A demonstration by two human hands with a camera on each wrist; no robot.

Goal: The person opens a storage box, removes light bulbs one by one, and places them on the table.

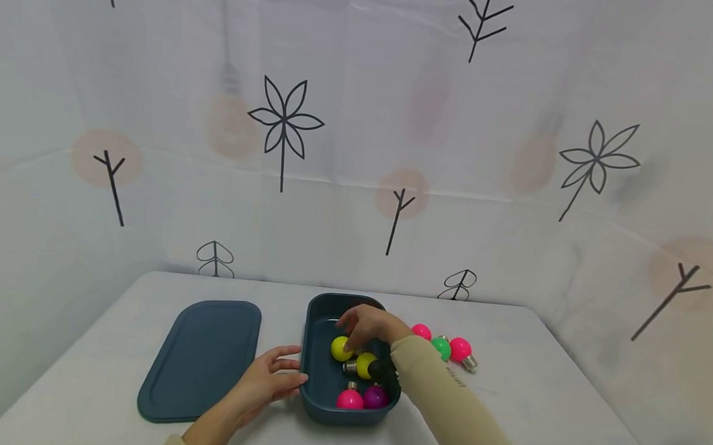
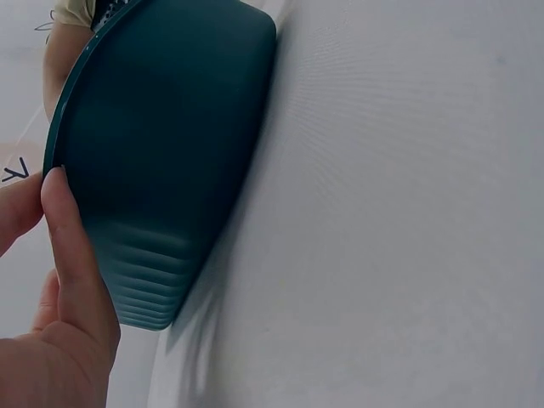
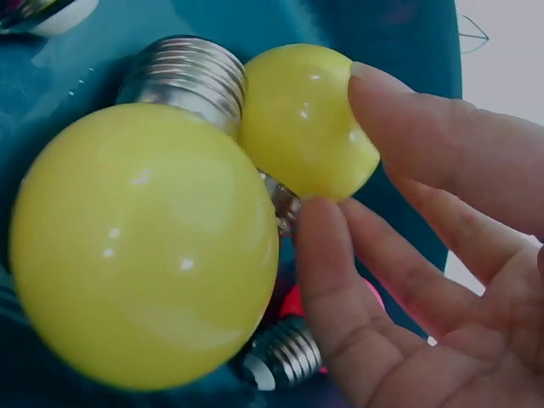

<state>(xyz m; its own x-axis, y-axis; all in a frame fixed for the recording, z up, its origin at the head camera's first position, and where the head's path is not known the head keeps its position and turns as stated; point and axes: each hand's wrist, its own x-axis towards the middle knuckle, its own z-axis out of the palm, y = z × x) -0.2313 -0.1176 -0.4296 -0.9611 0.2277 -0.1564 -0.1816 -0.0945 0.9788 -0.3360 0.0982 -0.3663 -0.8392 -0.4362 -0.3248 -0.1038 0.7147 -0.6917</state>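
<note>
A dark teal bin (image 1: 322,419) stands on the table with several colored light bulbs inside. My right hand (image 1: 368,322) reaches over its far right rim. In the right wrist view its thumb and a finger pinch a yellow light bulb (image 3: 297,110) from two sides. A second yellow bulb (image 3: 144,246) lies beside it, nearer the camera. Toward the bin's near end are a pink bulb (image 1: 350,399) and a purple bulb (image 1: 375,397). My left hand (image 1: 269,379) touches the bin's left side, fingers fairly straight against the rim.
A flat teal lid (image 1: 204,356) lies left of the bin. To the right, two pink bulbs, one of them this pink bulb (image 1: 461,349), and a green bulb (image 1: 440,348) lie on the white table (image 1: 534,406). A patterned cloth (image 1: 348,148) hangs behind.
</note>
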